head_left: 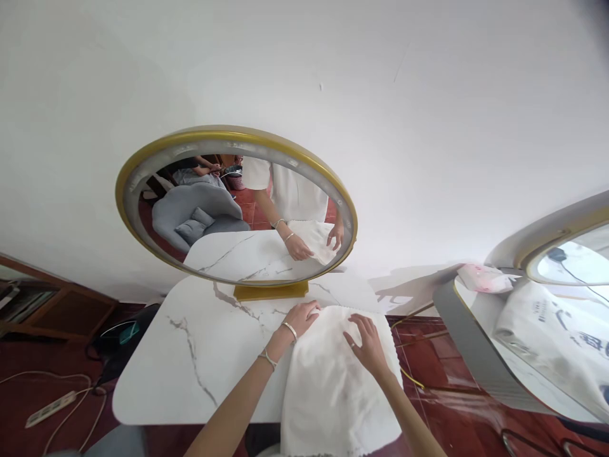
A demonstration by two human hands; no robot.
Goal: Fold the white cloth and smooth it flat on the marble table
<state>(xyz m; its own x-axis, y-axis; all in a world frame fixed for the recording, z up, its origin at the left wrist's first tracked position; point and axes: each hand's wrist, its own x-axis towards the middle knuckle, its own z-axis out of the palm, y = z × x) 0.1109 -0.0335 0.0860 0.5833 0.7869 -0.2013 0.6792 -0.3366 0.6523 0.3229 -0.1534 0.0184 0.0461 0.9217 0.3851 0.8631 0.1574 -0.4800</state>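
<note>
A white cloth (pixel 333 387) with a scalloped edge lies over the right part of the marble-patterned table (pixel 162 381) and hangs past its front edge. At the cloth's far left corner is my left hand (pixel 302 319), its fingers closed on the fabric's edge. My right hand (pixel 367 346) is over the cloth's upper right part, fingers spread and curved; whether the fingertips touch the fabric is hard to tell. Behind the cloth stands an oval gold-framed mirror (pixel 238 135), which reflects both hands and the cloth.
To the right, a second table (pixel 476 355) carries a pink and white packet (pixel 485 278), a printed white cloth (pixel 537 330) and another mirror (pixel 528 257). A power strip (pixel 50 409) with cables lies on the red floor at left, near a dark bag (pixel 121 333). A wall rises behind.
</note>
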